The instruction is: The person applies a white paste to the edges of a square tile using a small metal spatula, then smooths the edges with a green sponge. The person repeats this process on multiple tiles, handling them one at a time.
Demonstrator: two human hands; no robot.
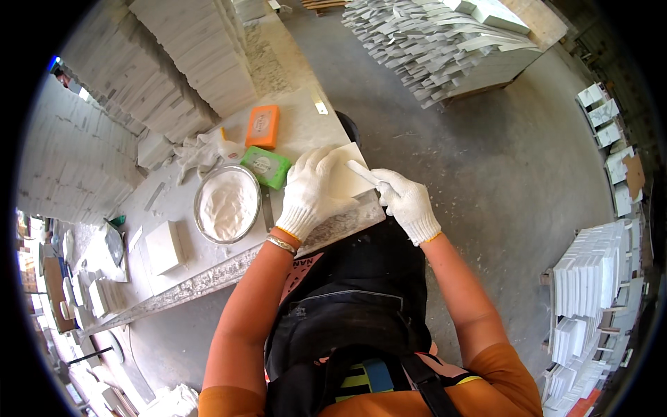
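Here, one long speckled stone worktable (208,274) is carrying one round metal bowl of white powder (227,203), one square white stone tile (349,177) at its near corner, one orange block (262,126) and one green block (266,167). Two knitted white gloves are working: the left hand (309,191) is lying flat, fingers spread, pressing on the tile. The right hand (406,201) is closing around one thin white stick (363,172), whose tip is touching the tile's edge.
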